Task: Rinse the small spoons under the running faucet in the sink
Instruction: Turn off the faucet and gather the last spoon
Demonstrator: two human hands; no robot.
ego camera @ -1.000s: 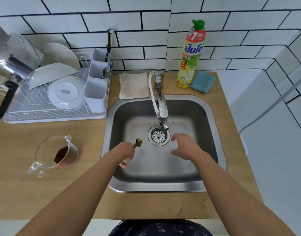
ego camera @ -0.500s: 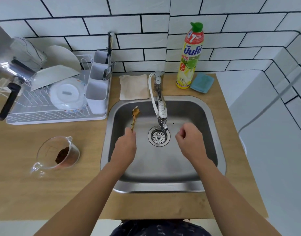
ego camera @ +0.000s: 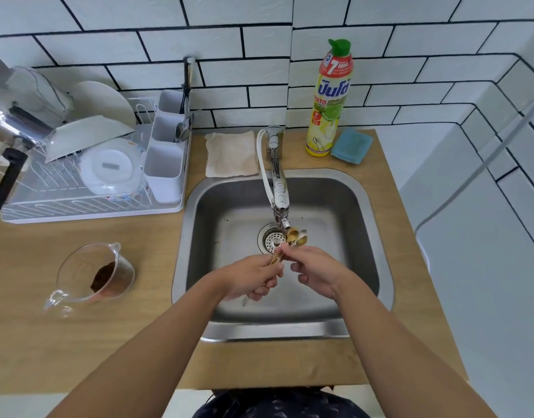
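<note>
Several small gold and silver spoons (ego camera: 295, 237) are bunched together over the drain (ego camera: 271, 240) of the steel sink (ego camera: 369, 267), their bowls just under the faucet spout (ego camera: 280, 203). My left hand (ego camera: 253, 277) grips their handles, and a handle end pokes out below my fist. My right hand (ego camera: 315, 268) pinches the spoon necks with thumb and forefinger. I cannot make out a water stream.
A dish rack (ego camera: 87, 179) with plates, a lid and a cutlery holder stands at the left. A glass measuring cup (ego camera: 93, 274) with brown powder sits on the wooden counter. Behind the sink lie a cloth (ego camera: 231, 153), a dish soap bottle (ego camera: 330, 99) and a blue sponge (ego camera: 351, 145).
My left hand has swung the spoons from the sink's left side to under the faucet. My right hand has come in and taken hold of the spoons near their bowls.
</note>
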